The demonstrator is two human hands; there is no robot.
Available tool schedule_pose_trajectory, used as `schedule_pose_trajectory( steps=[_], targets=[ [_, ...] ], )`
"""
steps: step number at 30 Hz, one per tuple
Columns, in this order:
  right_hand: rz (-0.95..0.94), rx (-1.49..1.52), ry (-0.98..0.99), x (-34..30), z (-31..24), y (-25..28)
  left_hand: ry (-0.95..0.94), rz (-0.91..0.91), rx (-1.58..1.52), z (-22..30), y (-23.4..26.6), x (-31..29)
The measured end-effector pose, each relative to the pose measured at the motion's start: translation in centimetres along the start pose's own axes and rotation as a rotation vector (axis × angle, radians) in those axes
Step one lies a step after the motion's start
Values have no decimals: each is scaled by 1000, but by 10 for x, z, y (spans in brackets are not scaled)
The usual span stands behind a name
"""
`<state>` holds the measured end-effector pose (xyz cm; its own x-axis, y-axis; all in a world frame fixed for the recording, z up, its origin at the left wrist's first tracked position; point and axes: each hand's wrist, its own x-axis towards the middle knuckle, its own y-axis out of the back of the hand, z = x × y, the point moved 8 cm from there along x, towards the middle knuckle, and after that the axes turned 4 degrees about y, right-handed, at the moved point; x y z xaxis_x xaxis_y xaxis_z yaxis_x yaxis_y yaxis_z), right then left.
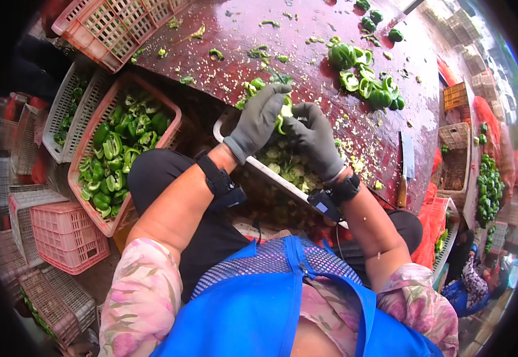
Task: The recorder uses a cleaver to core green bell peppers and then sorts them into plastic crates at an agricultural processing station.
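Observation:
Both hands wear grey gloves and meet over the table's near edge. My left hand (257, 122) is closed round one side of a cut green bell pepper (285, 112). On its other side, the bent fingers of my right hand (315, 140) grip the same pepper. The gloves cover much of it. Just below them a white-rimmed container (279, 179) holds pale green pepper cores and scraps. Green scraps lie beside my left fingers. Farther right on the table sit several whole and cut green peppers (364, 86).
A knife (407, 163) lies on the wet dark-red table (321, 30), strewn with seeds. At my left a pink crate (178, 113) holds halved peppers. Another crate (116, 24) stands at the table's far left. More crates (68, 238) are stacked on the floor. A person (473, 285) is at the right.

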<state>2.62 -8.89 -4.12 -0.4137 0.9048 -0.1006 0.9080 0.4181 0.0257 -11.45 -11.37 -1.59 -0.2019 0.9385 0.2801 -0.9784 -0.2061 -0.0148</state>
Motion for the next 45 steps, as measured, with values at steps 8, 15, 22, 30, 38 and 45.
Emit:
schedule_pose_trajectory(
  steps=[8, 15, 22, 30, 38, 45],
  targets=[
    [-239, 110, -133, -5, -6, -5, 38, -346, 272, -21, -10, 3],
    [-317, -258, 60, 12, 14, -6, 94, -194, 283, -25, -6, 4],
    [-114, -553, 185, 13, -3, -10, 166, -69, 283, -26, -9, 3],
    [79, -950, 449, 20, -32, -54, 510, 449, -308, -101, 22, -14],
    [21, 54, 112, 46, 30, -25, -20, 302, 308, 16, 97, 9],
    [-210, -993, 439, 18, -20, 11, -290, 748, 1467, 106, 191, -35]
  ],
)
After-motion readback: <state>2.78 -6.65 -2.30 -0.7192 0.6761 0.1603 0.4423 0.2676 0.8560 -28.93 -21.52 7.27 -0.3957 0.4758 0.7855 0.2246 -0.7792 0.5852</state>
